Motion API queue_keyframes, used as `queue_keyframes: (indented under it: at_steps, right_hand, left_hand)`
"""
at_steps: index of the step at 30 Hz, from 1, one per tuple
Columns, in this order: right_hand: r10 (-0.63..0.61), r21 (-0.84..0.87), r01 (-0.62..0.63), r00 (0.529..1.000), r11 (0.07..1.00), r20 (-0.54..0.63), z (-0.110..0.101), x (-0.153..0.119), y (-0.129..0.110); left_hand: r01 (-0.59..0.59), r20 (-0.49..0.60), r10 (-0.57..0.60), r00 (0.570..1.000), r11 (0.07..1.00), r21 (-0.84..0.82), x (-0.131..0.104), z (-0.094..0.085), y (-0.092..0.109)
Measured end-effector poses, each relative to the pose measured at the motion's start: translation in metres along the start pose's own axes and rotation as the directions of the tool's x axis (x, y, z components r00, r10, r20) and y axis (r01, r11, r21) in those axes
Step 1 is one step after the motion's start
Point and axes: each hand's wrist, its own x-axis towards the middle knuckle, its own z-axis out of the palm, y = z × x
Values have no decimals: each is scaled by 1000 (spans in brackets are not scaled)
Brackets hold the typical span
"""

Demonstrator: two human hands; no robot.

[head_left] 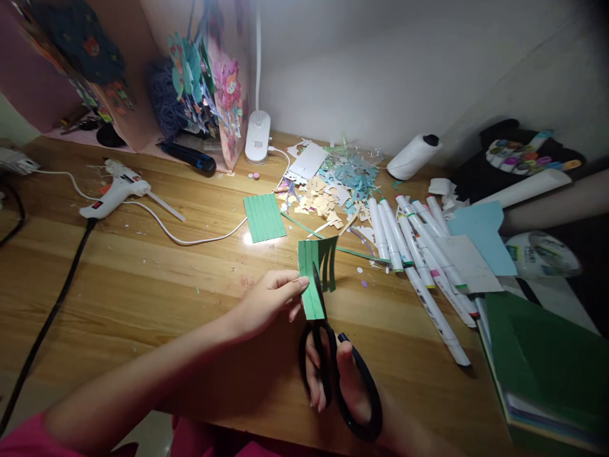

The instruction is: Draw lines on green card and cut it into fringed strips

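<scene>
Pinched between the thumb and fingers of my left hand [273, 297] is a piece of green paper [311, 299] marked with dark lines. Several narrow strips are cut along its right side and curl away, still joined at the top. My right hand [349, 381] has its thumb and fingers through the handles of black scissors [373, 397]. The scissor blades are parted around the paper, along one of its lines. A second green lined piece [265, 218] lies flat on the table just beyond my left hand.
Paper scraps [328, 197] are heaped at the back. White markers [428, 273] lie on the right beside green paper sheets [547, 362]. On the left are a glue gun [117, 190] with its cord and a black utility knife [188, 157]. A lamp base [257, 136] stands near the wall.
</scene>
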Motion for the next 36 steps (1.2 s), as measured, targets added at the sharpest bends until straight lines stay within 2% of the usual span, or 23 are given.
queue_keyframes:
  at_steps: [8, 11, 14, 17, 21, 26, 36]
  right_hand:
    - [26, 28, -26, 999, 999, 19, 1, 2, -8]
    - [-3, 41, 1, 999, 999, 50, 0, 0, -10]
    - [-5, -33, 8, 996, 999, 94, 0, -4, -19]
    - [-30, -90, 40, 993, 995, 117, 0, -7, -31]
    - [-74, -126, 89, 990, 988, 117, 0, -7, -42]
    - [-56, -146, 73, 992, 987, 116, -2, -7, -42]
    - [-65, -177, 90, 988, 980, 140, -2, -3, -54]
  left_hand:
    - [-5, 25, 4, 1000, 999, 50, -1, 0, 0]
    - [-67, -62, 80, 995, 980, 185, -3, -3, 6]
    - [-120, -183, 189, 965, 935, 335, -4, -7, 12]
    - [-128, -205, 220, 954, 914, 386, -5, -7, 15]
    - [-106, -163, 170, 972, 934, 343, -6, -4, 12]
    - [-93, -140, 132, 981, 961, 259, -5, -5, 8]
    - [-86, -106, 106, 989, 981, 173, -5, -6, 14]
